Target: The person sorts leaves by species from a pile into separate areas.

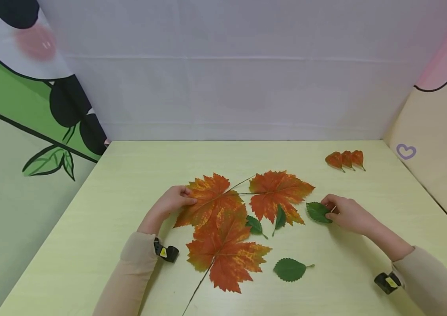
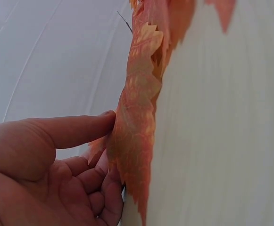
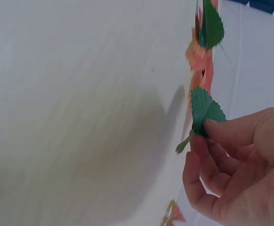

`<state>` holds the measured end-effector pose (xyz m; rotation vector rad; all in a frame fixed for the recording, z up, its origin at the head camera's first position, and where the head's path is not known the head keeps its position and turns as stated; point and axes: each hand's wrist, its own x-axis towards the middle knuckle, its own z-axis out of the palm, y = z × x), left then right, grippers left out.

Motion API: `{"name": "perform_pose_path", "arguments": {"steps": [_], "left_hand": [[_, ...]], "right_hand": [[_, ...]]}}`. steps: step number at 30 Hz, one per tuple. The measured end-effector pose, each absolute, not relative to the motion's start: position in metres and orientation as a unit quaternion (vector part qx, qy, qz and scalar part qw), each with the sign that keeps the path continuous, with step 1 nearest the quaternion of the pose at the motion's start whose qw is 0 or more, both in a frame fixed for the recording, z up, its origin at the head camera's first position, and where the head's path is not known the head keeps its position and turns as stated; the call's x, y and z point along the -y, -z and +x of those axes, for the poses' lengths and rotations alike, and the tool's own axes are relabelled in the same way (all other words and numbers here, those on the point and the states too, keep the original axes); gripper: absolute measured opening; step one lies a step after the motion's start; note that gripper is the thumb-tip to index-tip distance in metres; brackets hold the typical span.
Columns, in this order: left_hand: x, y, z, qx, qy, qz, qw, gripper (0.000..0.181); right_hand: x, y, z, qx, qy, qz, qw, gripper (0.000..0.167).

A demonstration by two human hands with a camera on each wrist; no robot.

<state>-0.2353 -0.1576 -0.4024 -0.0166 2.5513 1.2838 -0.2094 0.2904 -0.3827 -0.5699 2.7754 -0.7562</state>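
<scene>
Between thumb and fingers, the left hand (image 1: 171,202) pinches the edge of the upper-left orange maple leaf (image 1: 209,197); the left wrist view shows the thumb against this leaf (image 2: 137,113). A second maple leaf (image 1: 227,250) overlaps it in front, and a third (image 1: 276,191) lies to its right. The right hand (image 1: 347,213) pinches a small green leaf (image 1: 317,212) near its stem end; in the right wrist view this leaf (image 3: 203,110) is between thumb and forefinger. Two green leaves (image 1: 254,224) (image 1: 280,217) lie among the maple leaves.
Another green leaf (image 1: 290,269) lies on the pale table (image 1: 101,245) near the front. Three small orange pods or leaves (image 1: 347,159) lie in a row at the back right. A pale cloth wall (image 1: 223,96) stands behind the table.
</scene>
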Motion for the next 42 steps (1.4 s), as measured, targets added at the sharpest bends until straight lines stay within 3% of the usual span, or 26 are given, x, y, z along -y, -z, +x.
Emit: {"name": "perform_pose_path", "arguments": {"steps": [14, 31, 42], "left_hand": [[0.158, 0.403, -0.236, -0.881, -0.451, -0.01, 0.145, 0.018], [0.161, 0.402, -0.233, -0.884, -0.444, -0.009, 0.143, 0.021], [0.157, 0.396, -0.232, -0.883, -0.445, -0.016, 0.147, 0.021]], "right_hand": [[-0.348, 0.39, -0.241, -0.957, 0.269, -0.093, 0.051, 0.03], [-0.392, 0.399, -0.27, -0.961, 0.275, 0.004, 0.028, 0.042], [-0.415, 0.399, -0.279, -0.961, 0.272, 0.041, 0.019, 0.038]]}}
